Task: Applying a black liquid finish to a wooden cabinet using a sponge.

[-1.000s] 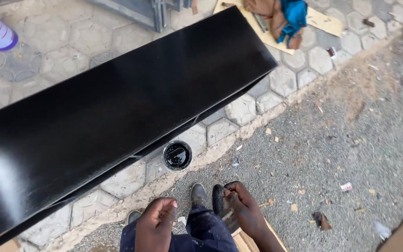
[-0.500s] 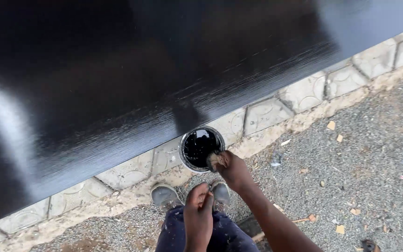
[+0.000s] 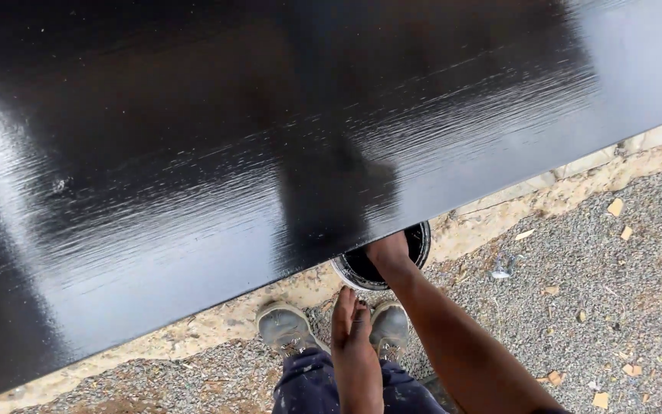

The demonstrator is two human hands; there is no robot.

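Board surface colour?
Glossy black, wet-looking, on the board; seen in the head view.

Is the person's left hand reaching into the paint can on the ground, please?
No, the left hand hangs free above the shoes; the right hand reaches into the paint can.

You're looking at 1 glossy black panel [image 3: 270, 153] filling the upper frame, 1 paint tin [image 3: 381, 264] peeking out at lower centre, 2 hands – right hand [image 3: 388, 253] and left hand [image 3: 352, 330] – plus 2 grey shoes [image 3: 285, 326] at the bottom, approx. a dozen tan chips lying lower right.
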